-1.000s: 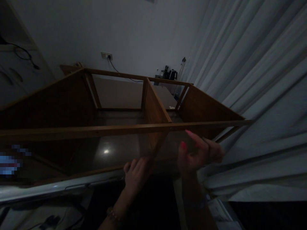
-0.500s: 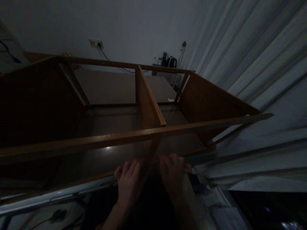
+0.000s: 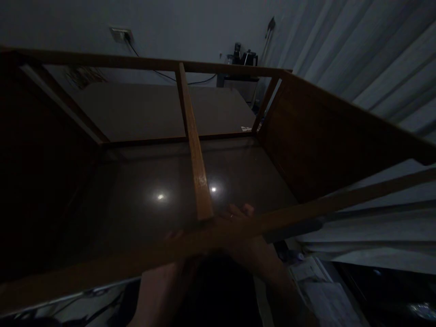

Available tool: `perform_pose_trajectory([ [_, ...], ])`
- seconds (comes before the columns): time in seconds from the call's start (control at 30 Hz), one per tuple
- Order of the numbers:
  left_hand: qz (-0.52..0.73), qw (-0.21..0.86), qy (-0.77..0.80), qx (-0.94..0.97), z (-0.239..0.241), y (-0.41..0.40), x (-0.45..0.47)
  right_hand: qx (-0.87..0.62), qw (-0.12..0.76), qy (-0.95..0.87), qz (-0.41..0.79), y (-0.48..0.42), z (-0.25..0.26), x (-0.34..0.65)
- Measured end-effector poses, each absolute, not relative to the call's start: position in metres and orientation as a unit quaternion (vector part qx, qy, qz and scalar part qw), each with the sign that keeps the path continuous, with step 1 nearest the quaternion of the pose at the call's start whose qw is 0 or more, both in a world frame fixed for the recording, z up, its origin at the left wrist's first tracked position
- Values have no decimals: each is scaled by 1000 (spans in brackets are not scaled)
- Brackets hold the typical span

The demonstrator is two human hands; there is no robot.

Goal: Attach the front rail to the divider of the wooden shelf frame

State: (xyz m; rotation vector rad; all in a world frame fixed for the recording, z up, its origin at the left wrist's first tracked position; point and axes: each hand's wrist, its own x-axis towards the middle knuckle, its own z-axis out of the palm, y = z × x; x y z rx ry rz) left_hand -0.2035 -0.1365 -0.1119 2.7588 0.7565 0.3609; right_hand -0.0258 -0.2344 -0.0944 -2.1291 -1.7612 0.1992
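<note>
A large brown wooden frame (image 3: 200, 181) with side panels, a central divider bar and a glossy dark base panel (image 3: 143, 181) fills the view in dim light. My left hand (image 3: 172, 269) reaches under the front rail (image 3: 136, 256), which hides most of it; only a trace of fingers shows beyond. Close to the divider's near end, my right hand (image 3: 247, 250) passes beneath the same rail. Its bent fingers, one with a ring, show past the rail. Both hands appear closed on the frame's wood, though the exact contact is hidden.
Pale curtains (image 3: 384, 81) hang close along the right side. Behind the frame are a wall socket (image 3: 121, 34) with a plugged cable and a dark kettle (image 3: 250, 58). White items (image 3: 320, 286) lie at lower right, beside a dark glossy surface (image 3: 391, 290).
The wooden frame sits closer and tilted differently in view. Its front rail has dropped lower and now covers much of both hands, which were visible on the lower edge before.
</note>
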Motion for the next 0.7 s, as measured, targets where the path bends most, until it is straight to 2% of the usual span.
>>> perform_pose_trajectory([
  [0.27,92,150,296,939,-102,-138,-199,-683,164,-690,173,-223,-99,-8],
  [0.7,41,186,293,937,-102,-138,-204,-689,152,-688,172,-211,-84,-9],
])
